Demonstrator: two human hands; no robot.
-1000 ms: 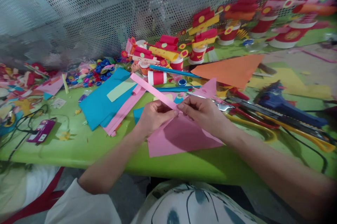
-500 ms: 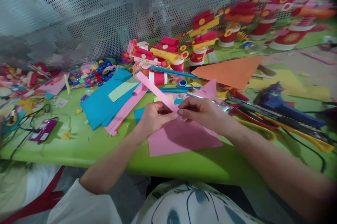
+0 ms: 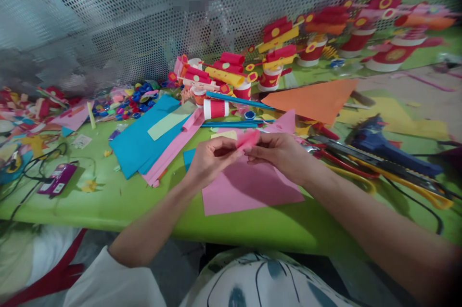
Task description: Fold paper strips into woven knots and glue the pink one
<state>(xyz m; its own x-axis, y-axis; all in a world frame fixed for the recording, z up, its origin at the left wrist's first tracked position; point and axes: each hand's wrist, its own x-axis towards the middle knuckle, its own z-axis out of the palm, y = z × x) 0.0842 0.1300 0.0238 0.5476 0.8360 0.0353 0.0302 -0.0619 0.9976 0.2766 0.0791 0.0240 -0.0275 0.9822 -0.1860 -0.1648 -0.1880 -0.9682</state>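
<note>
A pink paper strip [image 3: 247, 139], blurred by motion, is pinched between both my hands above the table. My left hand [image 3: 212, 158] has thumb and fingers closed on its left end. From the other side, my right hand [image 3: 276, 150] grips it with thumb and fingertips. Below them lies a flat pink paper sheet [image 3: 249, 191], partly shaded by my hands. A small pale yellow paper piece [image 3: 224, 134] shows just behind my left hand. Left of my hands, longer pink strips [image 3: 176, 146] rest beside blue paper sheets [image 3: 137, 138].
A red and white paper cup [image 3: 215, 108] lies on its side ahead. Finished-looking cup models [image 3: 271, 78] stand along the mesh wall [image 3: 144, 18]. On the right are an orange sheet [image 3: 314, 100], a blue glue gun [image 3: 393, 146] and yellow-handled scissors [image 3: 364, 179]. A purple box [image 3: 57, 179] with cables sits left.
The pink strip, which stretched out long toward the upper left, now appears short and bunched or folded between my fingertips. My hands have stayed in nearly the same place.
</note>
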